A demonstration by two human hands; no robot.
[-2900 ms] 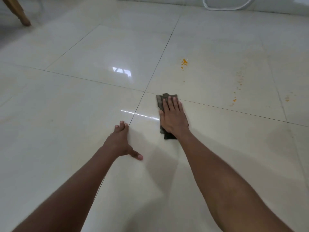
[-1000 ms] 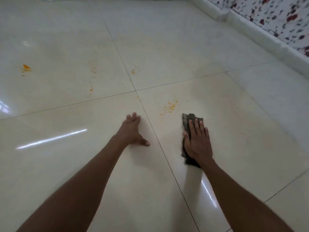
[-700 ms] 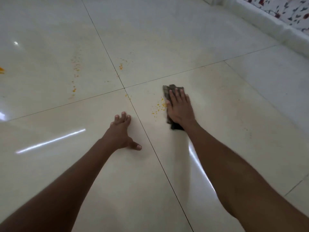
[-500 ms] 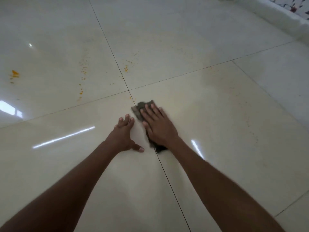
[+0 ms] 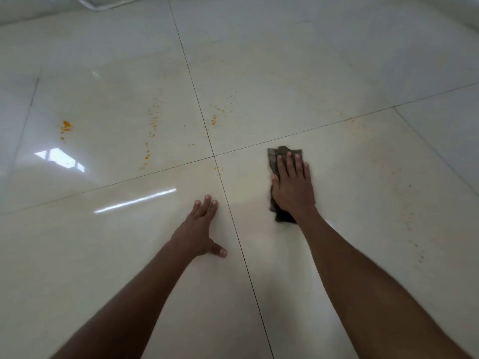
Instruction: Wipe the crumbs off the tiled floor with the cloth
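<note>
My right hand [image 5: 293, 187] lies flat on a dark folded cloth [image 5: 278, 154] and presses it onto the glossy cream tiled floor [image 5: 363, 203], right of the grout cross. The cloth shows past my fingertips and beside my wrist. My left hand [image 5: 201, 226] rests flat on the tile left of the grout line, fingers spread, holding nothing. Orange crumbs [image 5: 215, 117] lie scattered on the tiles beyond the grout cross, with a line of specks [image 5: 151, 130] and a brighter clump [image 5: 66, 125] farther left. A few crumbs [image 5: 216, 167] sit at the grout cross.
A white hose or cable [image 5: 103, 3] curves along the floor's far edge at the top left. Window light reflects off the tiles [image 5: 59, 156] on the left. Faint yellowish smears mark the tile at the right.
My right hand slid the cloth left to the grout cross beside my left hand, then back right. The crumb patch beside the cloth is gone. My left hand stayed planted.
</note>
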